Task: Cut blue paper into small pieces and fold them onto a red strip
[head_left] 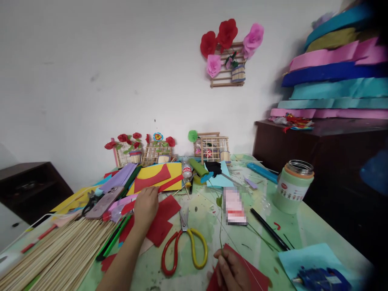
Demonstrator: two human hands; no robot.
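Observation:
My left hand (147, 205) reaches over the red paper sheets (163, 214) with its fingers curled. A red paper strip (171, 184) comes out on both sides of it; the fingertips are hidden. Low in the view, my right hand (229, 270) pinches a thin green flower stem (221, 230) between thumb and fingers. The stem rises away from me, with a small green leaf (219, 201) partway up and a blue piece (207, 177) near its far end. Beneath this hand lies a red paper square (257, 277). Scissors (183, 226) with one red and one yellow handle lie between my hands, blades parted.
Bundled wooden sticks (57, 250) and a phone (104, 204) lie left. Another phone (235, 206), a black pen (268, 228), a jar (293, 188) and a blue glue gun (321, 279) are right. Behind stand a bottle (187, 171) and small stick racks (214, 149).

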